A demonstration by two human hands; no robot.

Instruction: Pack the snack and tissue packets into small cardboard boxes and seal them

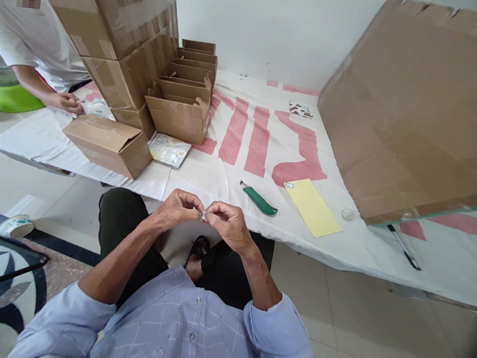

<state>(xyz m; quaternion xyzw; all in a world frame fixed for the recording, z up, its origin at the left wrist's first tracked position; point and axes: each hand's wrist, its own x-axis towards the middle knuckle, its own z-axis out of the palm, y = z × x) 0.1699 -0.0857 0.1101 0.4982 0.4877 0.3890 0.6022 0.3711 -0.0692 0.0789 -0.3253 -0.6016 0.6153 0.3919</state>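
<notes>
My left hand point(179, 208) and my right hand point(227, 222) meet over my lap, just in front of the low table's near edge. Both are closed in a pinch on one tiny pale object point(204, 215) held between the fingertips; it is too small to name. On the white cloth point(238, 179) with red lettering beyond my hands lie a green utility knife point(260, 200) and a yellow paper sheet point(312, 206).
Stacked cardboard boxes point(127, 19) and a row of small open cartons point(181, 115) stand at the back left, with a closed carton point(108, 144) and a packet point(169, 149) beside them. A large cardboard sheet point(420, 106) leans at right. Another person's hand point(64, 101) rests at far left. A pen point(403, 246) lies at right.
</notes>
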